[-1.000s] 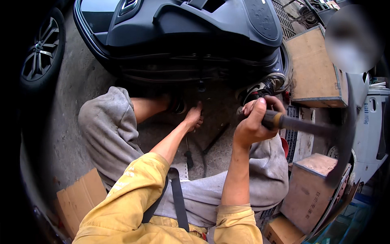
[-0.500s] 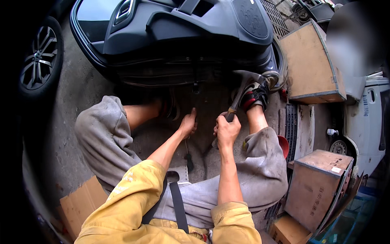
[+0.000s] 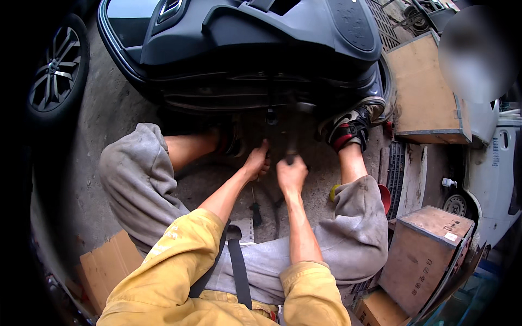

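Note:
My right hand (image 3: pixel 292 175) is wrapped round the handle of a hammer (image 3: pixel 292 142). Motion smears the hammer, whose head reaches up to the lower edge of a dark car door (image 3: pixel 255 49). To its left, my left hand (image 3: pixel 256 163) is closed with its thumb pointing toward the door; what it grips, if anything, is hidden. A small latch-like part (image 3: pixel 271 117) hangs under the door's edge, just beyond that hand. Below the left hand, a thin line runs down to a dark, handle-shaped piece (image 3: pixel 256 214) near the floor.
My legs in grey trousers (image 3: pixel 141 179) spread either side of the work. A car wheel (image 3: pixel 53 68) stands at far left. Wooden crates (image 3: pixel 427 87) and a brown box (image 3: pixel 424 255) line the right, with a white vehicle (image 3: pixel 489 179) beyond. Flattened cardboard (image 3: pixel 111 269) lies at lower left.
The hammer has swung leftward and blurs now, its head moving from beside my right shoe to the door's lower edge. My right hand moved slightly left; the view shifted a little.

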Action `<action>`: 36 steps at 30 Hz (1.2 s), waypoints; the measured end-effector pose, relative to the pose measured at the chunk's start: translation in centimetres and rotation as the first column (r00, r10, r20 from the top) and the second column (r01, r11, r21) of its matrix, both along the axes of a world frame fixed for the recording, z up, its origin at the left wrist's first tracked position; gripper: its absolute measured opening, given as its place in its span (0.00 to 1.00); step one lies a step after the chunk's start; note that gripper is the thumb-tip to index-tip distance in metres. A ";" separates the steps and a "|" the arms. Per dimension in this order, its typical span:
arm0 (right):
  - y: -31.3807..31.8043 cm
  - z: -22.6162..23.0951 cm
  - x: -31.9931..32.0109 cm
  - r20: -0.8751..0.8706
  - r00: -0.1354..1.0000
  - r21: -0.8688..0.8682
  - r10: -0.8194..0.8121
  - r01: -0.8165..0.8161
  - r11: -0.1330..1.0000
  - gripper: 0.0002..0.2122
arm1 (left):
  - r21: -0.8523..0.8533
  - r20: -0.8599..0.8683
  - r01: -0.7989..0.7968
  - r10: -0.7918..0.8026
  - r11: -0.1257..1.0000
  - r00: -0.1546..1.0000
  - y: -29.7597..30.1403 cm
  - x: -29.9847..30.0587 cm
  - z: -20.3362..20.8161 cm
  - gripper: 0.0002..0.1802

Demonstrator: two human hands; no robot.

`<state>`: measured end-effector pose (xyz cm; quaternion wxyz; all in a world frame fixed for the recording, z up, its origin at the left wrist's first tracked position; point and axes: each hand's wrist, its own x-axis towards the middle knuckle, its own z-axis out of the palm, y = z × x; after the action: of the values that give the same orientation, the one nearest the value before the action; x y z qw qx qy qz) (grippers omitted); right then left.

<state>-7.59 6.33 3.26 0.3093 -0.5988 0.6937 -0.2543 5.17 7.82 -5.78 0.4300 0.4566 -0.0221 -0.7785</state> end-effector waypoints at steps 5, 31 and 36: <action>0.4 -2.7 -1.8 0.264 0.941 0.102 -0.212 0.191 0.976 0.05 | 0.102 0.299 -0.047 0.014 0.994 0.954 3.0 0.1 -0.9 0.32; 1.1 -1.0 -1.4 0.248 0.925 0.376 -0.287 0.182 0.909 0.05 | 0.133 0.163 0.062 -0.084 0.989 0.983 2.4 0.3 0.5 0.32; 1.0 0.9 -2.1 0.335 0.884 0.252 -0.326 0.249 0.935 0.06 | 0.095 0.143 -0.057 0.043 0.994 0.989 2.9 0.6 1.1 0.33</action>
<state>-9.66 7.33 4.19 0.4527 -0.3953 0.7258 -0.3346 5.72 10.69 -4.65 0.4236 0.5315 -0.0023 -0.7335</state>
